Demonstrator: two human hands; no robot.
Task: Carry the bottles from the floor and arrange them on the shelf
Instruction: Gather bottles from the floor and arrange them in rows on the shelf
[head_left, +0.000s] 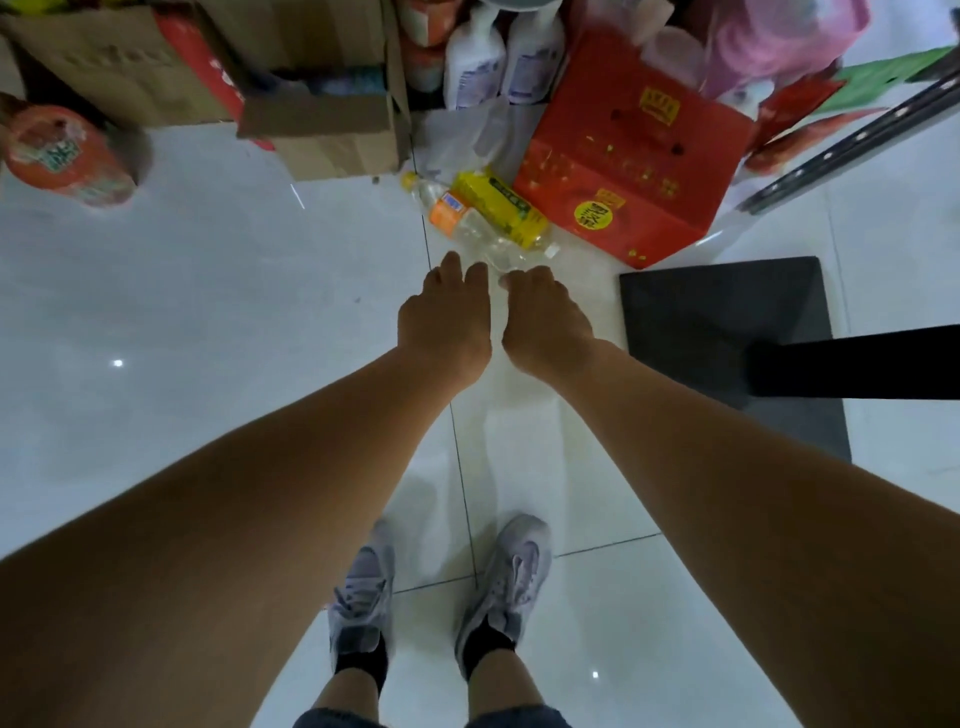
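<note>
Clear plastic and blur make the two bottles hard to read; they lie side by side on the tile floor, at 12 o'clock from the hands. Left hand and right hand hang just short of them, fingers foreshortened, loosely bent, holding nothing. One red box crowds 1 o'clock and one dark mat lies at 3 o'clock; floor runs wide toward 9.

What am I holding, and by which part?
Nothing, as far as shows. The left hand and right hand reach toward the clear bottle and yellow bottle lying on the floor; right fingertips are near the clear one's end, contact unclear.
</note>
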